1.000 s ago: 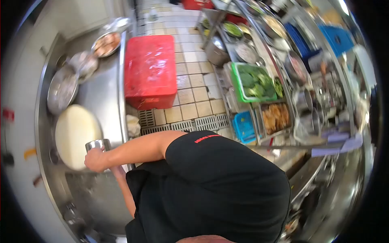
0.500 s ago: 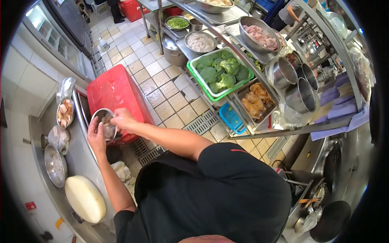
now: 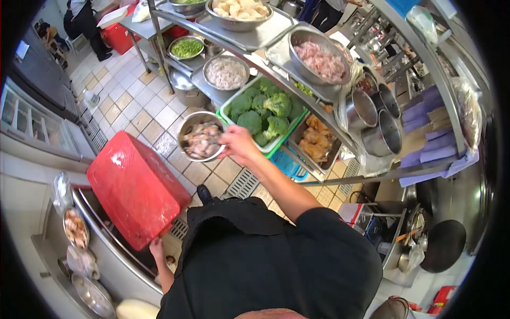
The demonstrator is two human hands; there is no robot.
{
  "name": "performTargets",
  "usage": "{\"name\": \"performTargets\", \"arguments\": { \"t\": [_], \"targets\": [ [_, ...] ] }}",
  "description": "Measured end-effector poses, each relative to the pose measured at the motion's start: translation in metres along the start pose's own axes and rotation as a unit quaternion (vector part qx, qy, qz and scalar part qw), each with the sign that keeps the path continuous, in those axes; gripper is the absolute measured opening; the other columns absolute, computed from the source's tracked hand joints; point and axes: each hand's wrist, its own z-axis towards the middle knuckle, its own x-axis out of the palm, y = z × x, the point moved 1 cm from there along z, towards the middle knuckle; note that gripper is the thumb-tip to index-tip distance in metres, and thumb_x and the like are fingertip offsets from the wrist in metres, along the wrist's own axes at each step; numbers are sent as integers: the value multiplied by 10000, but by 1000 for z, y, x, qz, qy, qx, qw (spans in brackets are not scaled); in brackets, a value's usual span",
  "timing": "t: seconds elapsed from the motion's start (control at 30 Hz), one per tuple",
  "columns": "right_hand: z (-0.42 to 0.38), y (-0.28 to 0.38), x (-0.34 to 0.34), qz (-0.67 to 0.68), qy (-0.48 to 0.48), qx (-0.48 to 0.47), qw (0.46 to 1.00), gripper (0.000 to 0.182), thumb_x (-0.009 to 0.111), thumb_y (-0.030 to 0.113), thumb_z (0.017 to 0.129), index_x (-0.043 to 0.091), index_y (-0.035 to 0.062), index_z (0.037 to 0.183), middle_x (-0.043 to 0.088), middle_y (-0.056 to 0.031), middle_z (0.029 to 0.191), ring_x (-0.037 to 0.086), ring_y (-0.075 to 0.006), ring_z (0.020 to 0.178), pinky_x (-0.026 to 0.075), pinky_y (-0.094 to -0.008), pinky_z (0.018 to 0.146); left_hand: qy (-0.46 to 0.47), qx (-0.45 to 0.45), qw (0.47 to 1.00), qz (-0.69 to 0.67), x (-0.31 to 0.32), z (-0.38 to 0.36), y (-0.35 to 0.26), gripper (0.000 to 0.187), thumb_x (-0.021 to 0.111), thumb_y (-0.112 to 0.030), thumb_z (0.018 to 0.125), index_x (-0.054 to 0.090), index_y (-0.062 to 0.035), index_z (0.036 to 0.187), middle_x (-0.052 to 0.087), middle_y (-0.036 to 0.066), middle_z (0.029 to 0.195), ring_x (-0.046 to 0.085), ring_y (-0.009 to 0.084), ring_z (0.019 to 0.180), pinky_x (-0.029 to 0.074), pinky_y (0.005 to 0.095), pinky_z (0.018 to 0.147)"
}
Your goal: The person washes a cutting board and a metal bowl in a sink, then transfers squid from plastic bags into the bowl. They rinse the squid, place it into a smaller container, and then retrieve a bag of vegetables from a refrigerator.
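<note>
My right hand grips the rim of a round metal bowl, holding it above the tiled floor. Inside are pale pink and grey raw pieces, slightly blurred, whose kind I cannot make out. Down at the lower left, my left hand is closed on the near corner of a red plastic cooler; some of its fingers are hidden. The bowl hangs between the cooler and a green-rimmed tray of broccoli.
On the right, a metal rack carries bowls of raw meat, a pan of cooked-looking chicken and steel pots. A steel counter with several bowls lies at left. Other people stand at the back.
My right hand has carried the bowl rightward, away from the counter side, towards the broccoli. My left hand has left the bowl and dropped to the cooler's near corner. The view has shifted.
</note>
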Motion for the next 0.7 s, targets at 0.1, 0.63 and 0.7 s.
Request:
{"name": "performTargets", "arguments": {
  "t": [0.1,0.63,0.7],
  "targets": [
    [11,65,-31,30,-32,-24,999,246,571,-9,771,540,3,1015,600,-118,870,664,-274,722,605,-525,593,7,-37,998,-50,16,13,-19,240,633,-98,831,646,87,984,654,94,823,590,142,715,481,275,647],
    [228,416,-233,-6,-248,-282,927,25,514,10,810,532,-5,803,511,-71,630,543,-192,520,573,-592,574,-11,-92,988,-126,-2,153,-138,366,620,-96,899,559,51,1228,642,123,1075,607,168,937,498,290,796],
    [272,427,-264,-11,-275,-261,925,55,529,15,777,545,-25,812,530,-83,636,554,-176,521,586,-553,546,-20,-134,986,-102,9,117,-152,357,614,-104,900,562,44,1220,641,111,1065,608,173,930,498,292,785]
  ]
}}
